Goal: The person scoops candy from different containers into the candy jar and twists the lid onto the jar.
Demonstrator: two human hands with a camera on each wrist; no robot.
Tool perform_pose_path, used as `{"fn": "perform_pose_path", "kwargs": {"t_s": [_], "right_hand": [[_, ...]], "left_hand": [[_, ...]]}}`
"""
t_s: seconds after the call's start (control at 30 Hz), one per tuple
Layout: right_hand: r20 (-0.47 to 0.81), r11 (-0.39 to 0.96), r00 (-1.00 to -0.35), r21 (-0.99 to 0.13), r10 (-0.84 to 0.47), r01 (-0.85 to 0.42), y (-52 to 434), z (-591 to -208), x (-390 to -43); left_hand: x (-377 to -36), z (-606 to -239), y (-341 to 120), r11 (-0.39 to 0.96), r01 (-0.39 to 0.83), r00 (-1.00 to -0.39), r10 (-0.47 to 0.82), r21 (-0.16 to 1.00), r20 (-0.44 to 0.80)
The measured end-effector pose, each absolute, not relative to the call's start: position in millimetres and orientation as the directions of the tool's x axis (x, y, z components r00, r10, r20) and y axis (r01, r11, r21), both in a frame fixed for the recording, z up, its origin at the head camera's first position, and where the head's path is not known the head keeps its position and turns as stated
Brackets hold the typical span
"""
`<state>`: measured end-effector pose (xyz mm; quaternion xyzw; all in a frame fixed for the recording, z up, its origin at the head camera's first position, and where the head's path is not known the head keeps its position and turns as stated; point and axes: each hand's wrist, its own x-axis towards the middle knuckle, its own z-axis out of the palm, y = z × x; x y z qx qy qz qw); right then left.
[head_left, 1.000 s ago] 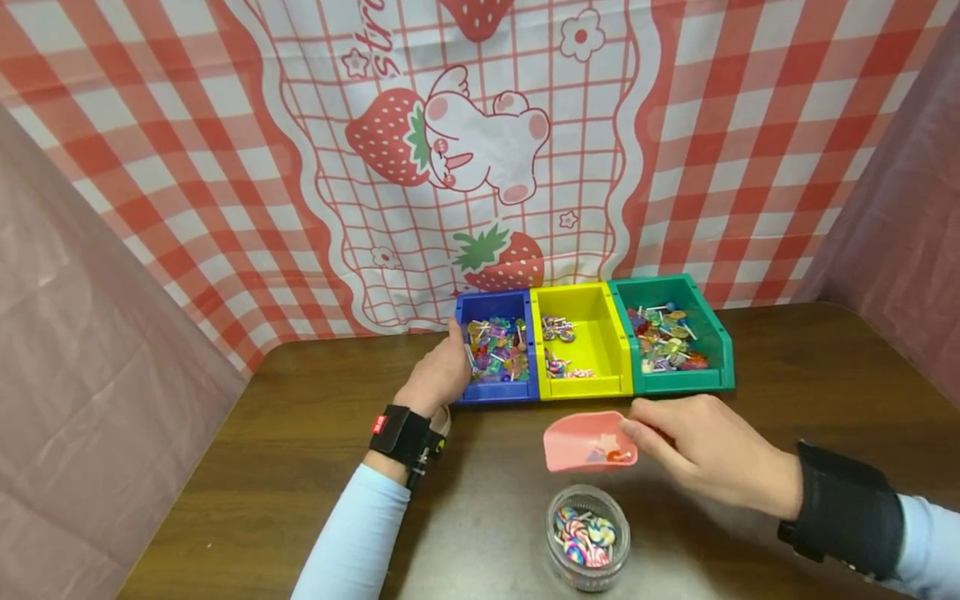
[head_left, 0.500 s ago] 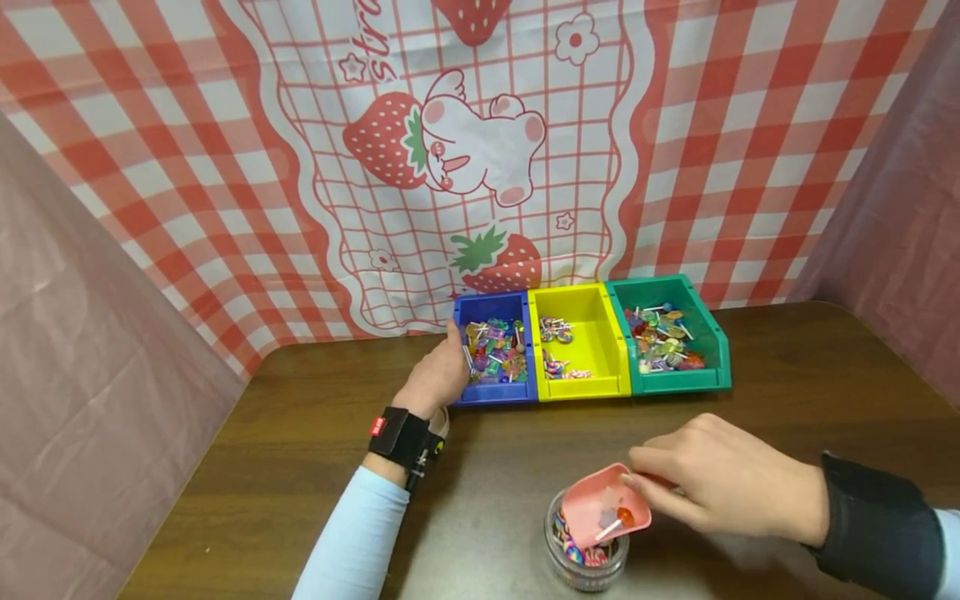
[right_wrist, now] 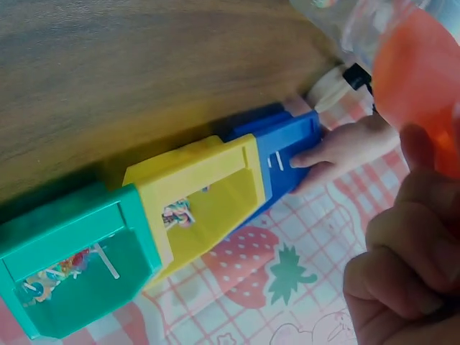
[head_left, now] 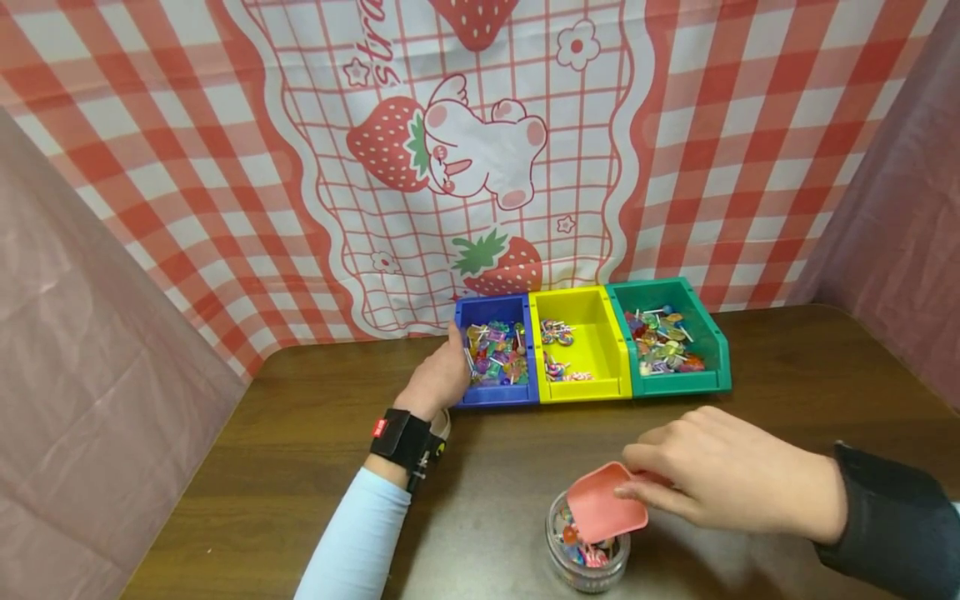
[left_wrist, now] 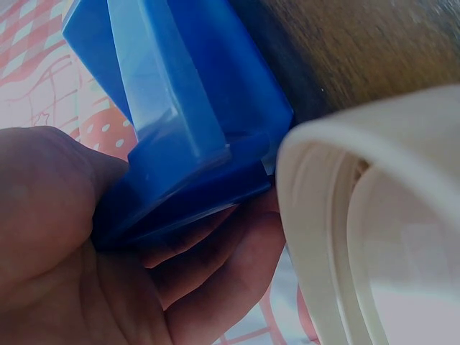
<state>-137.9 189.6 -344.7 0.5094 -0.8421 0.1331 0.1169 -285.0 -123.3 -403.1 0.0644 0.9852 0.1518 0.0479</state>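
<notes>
My right hand (head_left: 727, 479) pinches a pink scoop (head_left: 606, 504) by its handle end. The scoop is tipped over the mouth of a clear round jar (head_left: 588, 575), its bowl bare. Inside the jar lie swirl lollipops (head_left: 592, 554) and an orange lollipop (head_left: 571, 534). My left hand (head_left: 438, 375) holds the left side of a blue bin (head_left: 495, 395); the left wrist view has thumb and fingers around the bin's wall (left_wrist: 180, 136). Small translucent candies and lollipops (head_left: 497, 350) fill that bin's floor.
Right of the blue bin stand a yellow bin (head_left: 592, 342) with a few swirl lollipops and a green bin (head_left: 682, 382) with mixed candies. All three sit against a checked strawberry cloth (head_left: 495, 150) at the back of the wooden table (head_left: 300, 458).
My right hand has brought the scoop down toward me onto the jar and tilted it. The candies it carried have left the scoop; an orange lollipop now shows in the jar. Left hand stays put.
</notes>
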Motion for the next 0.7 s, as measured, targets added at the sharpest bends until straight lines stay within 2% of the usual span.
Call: {"fn": "perform_pose_path", "kwargs": {"t_s": [0.17,0.33,0.4,0.6,0.7], "right_hand": [[0.202,0.438,-0.508,-0.310,-0.837,-0.844,198,-332,-143],[0.162,0.365,-0.469,-0.430,-0.868,-0.825,209,-322,-158],[0.178,0.366,-0.483,-0.447,-0.858,-0.816,211,-320,-168],[0.241,0.562,-0.673,-0.398,-0.699,-0.726,200,-313,-207],[0.261,0.620,-0.733,-0.401,-0.629,-0.674,185,-310,-225]], "left_hand": [[-285,-404,-123,0.946,0.114,-0.987,0.143,0.304,-0.073],[-286,-404,-124,0.945,0.107,-0.987,0.137,0.307,-0.078],[-286,-404,-124,0.946,0.108,-0.987,0.138,0.305,-0.079],[-286,-403,-124,0.946,0.115,-0.986,0.146,0.303,-0.080],[-286,-403,-123,0.944,0.116,-0.986,0.146,0.310,-0.078]]}}
